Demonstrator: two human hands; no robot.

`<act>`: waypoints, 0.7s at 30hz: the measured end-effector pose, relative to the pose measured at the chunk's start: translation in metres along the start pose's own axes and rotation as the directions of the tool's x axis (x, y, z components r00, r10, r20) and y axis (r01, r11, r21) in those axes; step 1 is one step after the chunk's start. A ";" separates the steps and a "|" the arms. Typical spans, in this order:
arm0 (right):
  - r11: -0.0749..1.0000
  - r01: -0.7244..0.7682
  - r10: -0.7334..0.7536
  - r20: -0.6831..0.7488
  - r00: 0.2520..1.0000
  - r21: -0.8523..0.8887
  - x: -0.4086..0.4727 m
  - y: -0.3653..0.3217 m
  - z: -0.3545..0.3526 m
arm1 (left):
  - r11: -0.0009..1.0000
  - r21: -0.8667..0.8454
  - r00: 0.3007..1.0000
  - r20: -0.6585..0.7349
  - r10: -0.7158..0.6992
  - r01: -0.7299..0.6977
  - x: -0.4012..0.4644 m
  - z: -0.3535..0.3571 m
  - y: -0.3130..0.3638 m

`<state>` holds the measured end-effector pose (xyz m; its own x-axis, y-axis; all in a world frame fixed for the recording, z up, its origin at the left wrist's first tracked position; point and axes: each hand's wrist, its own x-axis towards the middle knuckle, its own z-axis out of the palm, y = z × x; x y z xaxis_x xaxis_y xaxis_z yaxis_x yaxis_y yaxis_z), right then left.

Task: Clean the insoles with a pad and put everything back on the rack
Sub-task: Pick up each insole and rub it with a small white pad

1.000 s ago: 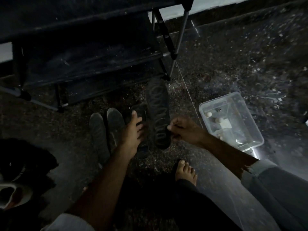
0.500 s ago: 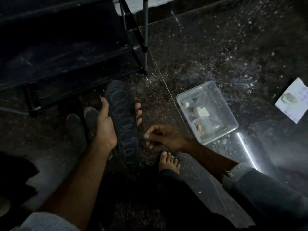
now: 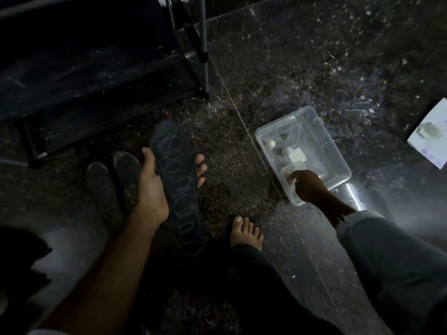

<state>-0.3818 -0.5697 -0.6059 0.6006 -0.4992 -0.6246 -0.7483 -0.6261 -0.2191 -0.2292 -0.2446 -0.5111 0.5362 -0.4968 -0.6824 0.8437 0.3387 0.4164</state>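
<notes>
Head view: insole being gripped by left hand; right hand, newly moved into tub, being closed on pad; wiping likely next.

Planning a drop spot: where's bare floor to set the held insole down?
Free: floor between insole and clear bin; floor beyond the bin toward paper. Crowded: left of left hand, where two insoles lie; the bin, right hand inside.
</notes>
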 end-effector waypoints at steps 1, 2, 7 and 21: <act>0.999 0.023 -0.023 0.011 1.000 -0.028 0.003 -0.001 0.004 | 1.000 -0.004 1.000 -0.005 -0.002 0.002 0.001 -0.001 0.000; 0.998 0.040 -0.039 0.020 0.999 -0.051 0.004 -0.003 0.006 | 1.000 -0.011 1.000 0.000 -0.009 0.009 0.002 -0.002 0.000; 0.992 0.054 -0.056 -0.013 0.998 -0.115 0.006 -0.001 0.011 | 1.000 0.007 1.000 -0.018 -0.022 0.022 0.001 0.005 0.001; 0.941 0.182 -0.053 -0.408 0.912 0.285 -0.050 -0.047 -0.066 | 1.000 0.017 0.997 -0.074 0.018 -0.017 -0.060 0.039 0.041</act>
<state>-0.3586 -0.5547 -0.5148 0.7020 -0.6660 -0.2521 -0.6749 -0.5094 -0.5338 -0.2259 -0.2318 -0.4299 0.5479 -0.4299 -0.7176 0.8350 0.3333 0.4379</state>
